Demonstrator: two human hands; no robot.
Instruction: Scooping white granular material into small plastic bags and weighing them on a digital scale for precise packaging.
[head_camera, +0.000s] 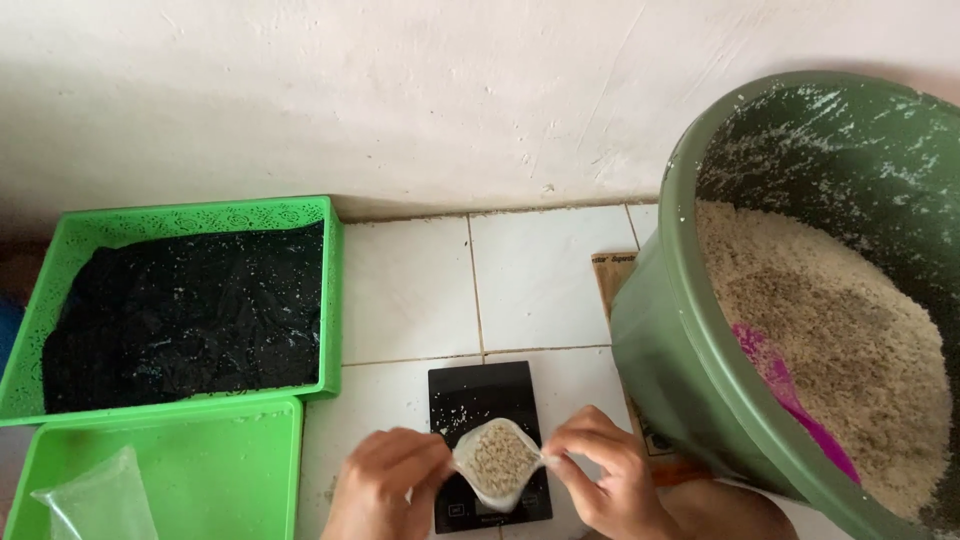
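Nearest to the camera, both hands: left hand (385, 485) and right hand (610, 480), each pinching one side of a small clear bag of grain (497, 462), held just above a black kitchen scale (485, 405) on the white tiled floor (410, 290). Possibly a spill of grain onto the scale if one pinch slips, since the bag mouth seems open. To the right, big green tub (665, 340) of grain with a pink scoop (790, 395). To the left, green basket (200, 215) with black lining, green lid (200, 470), empty plastic bag (100, 500).
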